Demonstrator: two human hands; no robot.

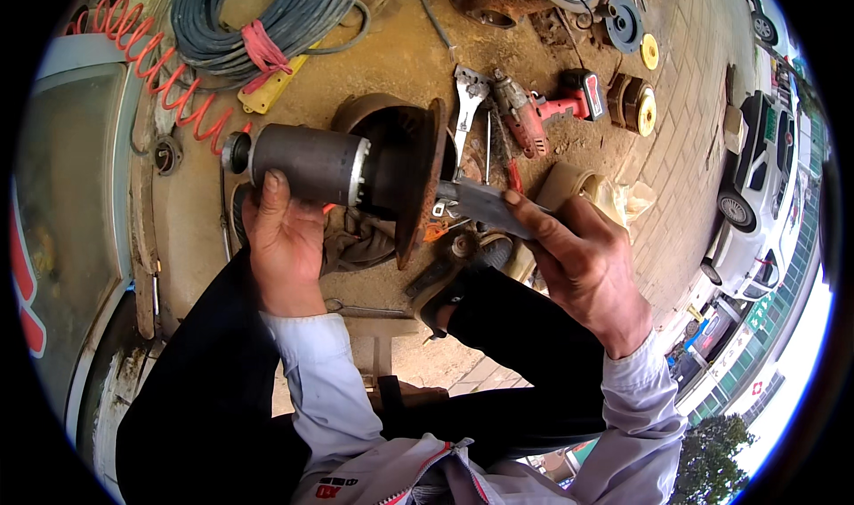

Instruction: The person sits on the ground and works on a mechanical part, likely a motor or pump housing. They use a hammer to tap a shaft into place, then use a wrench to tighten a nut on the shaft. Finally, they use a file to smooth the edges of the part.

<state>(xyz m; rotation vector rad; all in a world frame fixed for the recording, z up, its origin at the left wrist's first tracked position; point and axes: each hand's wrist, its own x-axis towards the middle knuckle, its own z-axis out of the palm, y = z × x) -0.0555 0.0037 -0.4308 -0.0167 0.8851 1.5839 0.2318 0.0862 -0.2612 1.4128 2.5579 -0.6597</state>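
My left hand grips a dark cylindrical motor rotor from below, thumb pressed on its side. The rotor lies sideways, with a silver ring at its right end and a round bearing on the shaft at its left. Right of it sits a rusty round flange with a dark bowl-shaped body. The shaft end sticks out past the flange. There my right hand pinches a flat grey strip, perhaps abrasive cloth, which meets the shaft end. Whether the strip wraps around the shaft I cannot tell.
Beyond the flange lie a red cordless impact wrench, an adjustable wrench and a copper-wound part. A coiled grey hose and a red spiral hose are at the far left. A glass-fronted cabinet stands left.
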